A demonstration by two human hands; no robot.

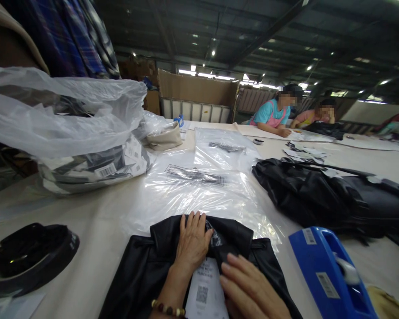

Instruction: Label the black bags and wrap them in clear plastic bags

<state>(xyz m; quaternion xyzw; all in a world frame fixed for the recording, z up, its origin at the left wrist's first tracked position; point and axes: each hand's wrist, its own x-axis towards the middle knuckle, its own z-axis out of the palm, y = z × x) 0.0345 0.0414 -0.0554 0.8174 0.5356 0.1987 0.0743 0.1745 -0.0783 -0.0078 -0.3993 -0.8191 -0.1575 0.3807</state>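
A folded black garment (142, 270) lies on the table right in front of me. My left hand (193, 241) rests flat on its collar, fingers stretched forward and together. My right hand (248, 288) lies beside it with fingers extended, touching a white paper tag (204, 290) with a QR code that sits on the garment. Neither hand grips anything that I can see. Clear plastic bags (199, 186) with printed markings are spread on the table just beyond the garment.
A blue tape dispenser (326, 270) stands at the right front. A pile of black garments (319, 190) lies to the right. A large plastic bag (63, 115) of tagged packs sits at the left, a black ring-shaped object (29, 257) near the left edge. Two people work at the far end.
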